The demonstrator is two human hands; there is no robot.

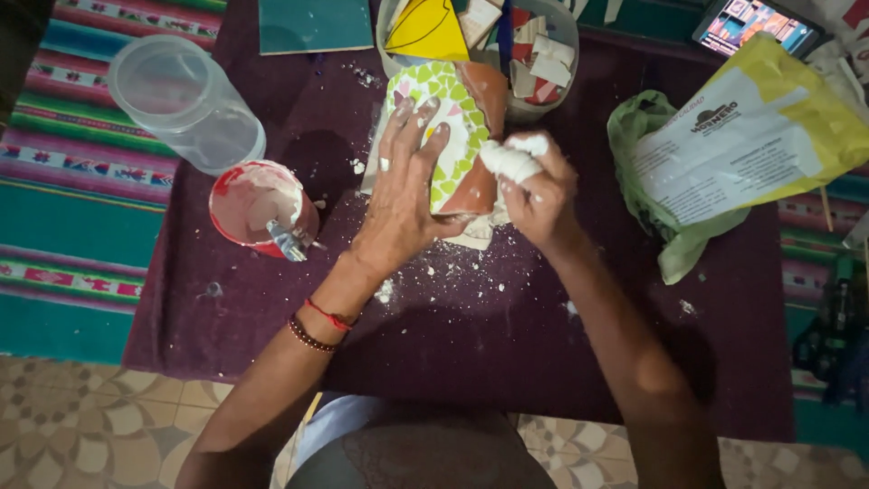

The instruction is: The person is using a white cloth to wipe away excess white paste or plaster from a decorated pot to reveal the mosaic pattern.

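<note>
The left hand (403,195) lies with spread fingers over a clay pot with green mosaic pieces (448,136), steadying it. Just beside it, the right hand (539,195) is closed around a white grout-covered lump (509,161) and presses it against the pot. The step seems to be grouting; the next stroke needs a firm hold.

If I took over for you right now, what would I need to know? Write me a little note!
Left hand: lies flat on the mosaic piece, steadying it over the purple cloth.
Right hand: pinches a white grout-covered wad against the piece's edge.
Nearby: red cup of white paste with a tool in it, clear plastic jar, bowl of tile shards, yellow and white bag.
Done: green tiles cover much of the piece.
Left: the brown clay part is bare, and white crumbs litter the cloth.
</note>
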